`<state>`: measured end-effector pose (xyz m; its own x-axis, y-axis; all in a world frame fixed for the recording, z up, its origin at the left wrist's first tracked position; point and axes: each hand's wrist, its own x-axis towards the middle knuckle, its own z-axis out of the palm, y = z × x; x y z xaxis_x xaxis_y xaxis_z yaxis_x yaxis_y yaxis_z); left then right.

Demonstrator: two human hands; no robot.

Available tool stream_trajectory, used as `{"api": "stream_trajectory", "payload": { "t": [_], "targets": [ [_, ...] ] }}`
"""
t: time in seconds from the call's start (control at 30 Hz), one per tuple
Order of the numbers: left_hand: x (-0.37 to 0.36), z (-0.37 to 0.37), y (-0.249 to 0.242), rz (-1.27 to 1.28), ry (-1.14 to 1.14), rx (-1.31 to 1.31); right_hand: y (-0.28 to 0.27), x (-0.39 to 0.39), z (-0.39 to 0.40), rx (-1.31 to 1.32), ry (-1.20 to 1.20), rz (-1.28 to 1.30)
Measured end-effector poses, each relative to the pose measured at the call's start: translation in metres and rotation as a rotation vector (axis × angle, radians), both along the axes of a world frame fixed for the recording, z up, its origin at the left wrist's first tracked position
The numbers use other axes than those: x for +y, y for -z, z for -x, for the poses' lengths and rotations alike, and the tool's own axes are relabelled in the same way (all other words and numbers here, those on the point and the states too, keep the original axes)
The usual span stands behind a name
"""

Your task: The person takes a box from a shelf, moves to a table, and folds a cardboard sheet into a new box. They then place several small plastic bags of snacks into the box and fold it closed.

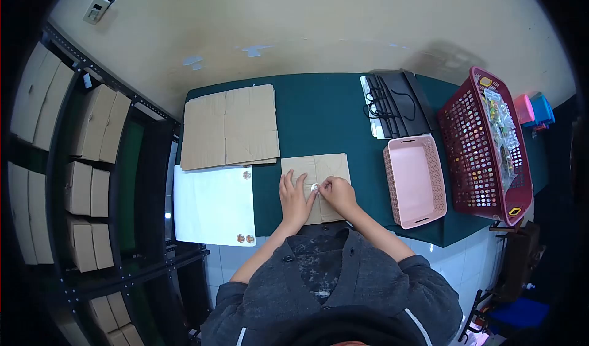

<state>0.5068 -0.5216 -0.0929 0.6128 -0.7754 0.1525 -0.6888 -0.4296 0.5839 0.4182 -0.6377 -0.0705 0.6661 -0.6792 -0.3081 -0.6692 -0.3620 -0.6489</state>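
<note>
A folded flat piece of brown cardboard (331, 163) lies in front of me on the green-covered table. My left hand (296, 200) rests flat on it, fingers spread, the thumb close to a small round white sticker (315, 187) at the middle of the cardboard. From the other side, my right hand (338, 195) has its fingers pinched together at the sticker's edge. The fingertips partly cover the sticker. To the left is a white sheet (211, 202) carrying a few round brownish stickers (247, 175) near its right edge.
Flat cardboard pieces (251, 122) are stacked behind the white sheet. On the right stand a pink basket (418, 180), a black item with cords (402, 103) and a maroon basket (491, 143) holding plastic packets. A shelf rack (58, 155) with cardboard boxes lines the left side.
</note>
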Motion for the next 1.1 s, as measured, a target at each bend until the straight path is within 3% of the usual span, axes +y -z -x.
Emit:
{"api": "stream_trajectory", "payload": {
  "t": [0.13,0.3,0.43,0.5,0.6,0.77,0.9,1.03,1.1],
  "targets": [
    [0.001,-0.001,0.001,0.014,-0.009,0.013,0.000,0.005,0.002,-0.043,-0.079,0.250],
    [0.001,0.001,0.000,0.004,-0.007,0.023,0.016,0.003,0.007,-0.125,-0.014,0.556],
    [0.003,0.000,0.003,0.009,-0.006,0.026,0.050,-0.009,0.014,-0.197,0.010,0.396],
    [0.001,-0.001,0.004,0.016,-0.007,0.036,0.059,-0.015,0.014,-0.302,0.146,0.209],
    [0.002,0.001,0.007,0.021,-0.002,0.018,0.020,-0.001,0.009,-0.143,0.022,0.399],
    [0.008,-0.005,0.009,-0.014,0.068,0.043,0.044,-0.003,0.006,-0.119,0.067,0.369],
    [0.013,-0.009,0.008,-0.063,0.120,0.012,0.027,0.001,0.006,-0.148,0.085,0.379],
    [0.025,-0.015,0.021,0.036,0.042,0.196,0.020,0.004,0.010,-0.112,0.050,0.392],
    [0.034,-0.015,0.034,0.111,-0.082,0.448,0.008,0.004,0.018,-0.083,-0.007,0.242]
  ]
}}
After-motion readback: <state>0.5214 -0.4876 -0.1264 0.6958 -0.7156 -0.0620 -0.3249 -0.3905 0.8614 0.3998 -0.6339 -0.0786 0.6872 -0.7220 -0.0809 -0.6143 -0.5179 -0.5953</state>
